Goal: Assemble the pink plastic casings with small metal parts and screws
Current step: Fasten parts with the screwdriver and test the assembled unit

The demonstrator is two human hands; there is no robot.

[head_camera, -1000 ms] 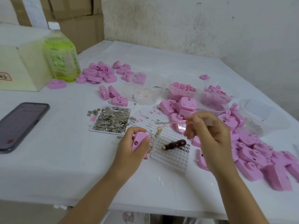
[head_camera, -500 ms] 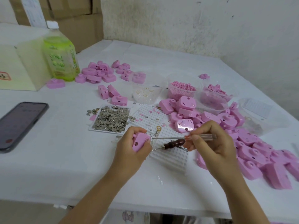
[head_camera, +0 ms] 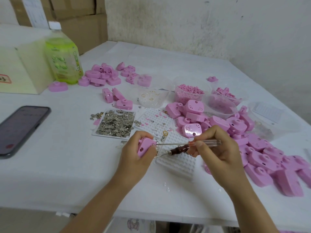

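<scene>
My left hand (head_camera: 134,153) grips a pink casing (head_camera: 145,146) just above the table, near the front middle. My right hand (head_camera: 217,148) holds a screwdriver with a clear handle (head_camera: 206,142); its metal shaft lies level and its tip meets the casing's right side. Under it a dark wooden-handled awl (head_camera: 178,150) lies on a white dimpled tray (head_camera: 175,158). A flat tray of small metal parts (head_camera: 116,123) sits just behind my left hand. Many pink casings (head_camera: 262,157) are heaped to the right.
A phone (head_camera: 20,128) lies at the left. A green bottle (head_camera: 63,56) and a pale box (head_camera: 20,69) stand at the back left beside more pink casings (head_camera: 101,76). Clear tubs with pink bits (head_camera: 188,91) and rings (head_camera: 151,98) sit behind the trays.
My right hand came down from above the pile with the screwdriver and brought its tip to the casing in my left hand. The left hand stayed put.
</scene>
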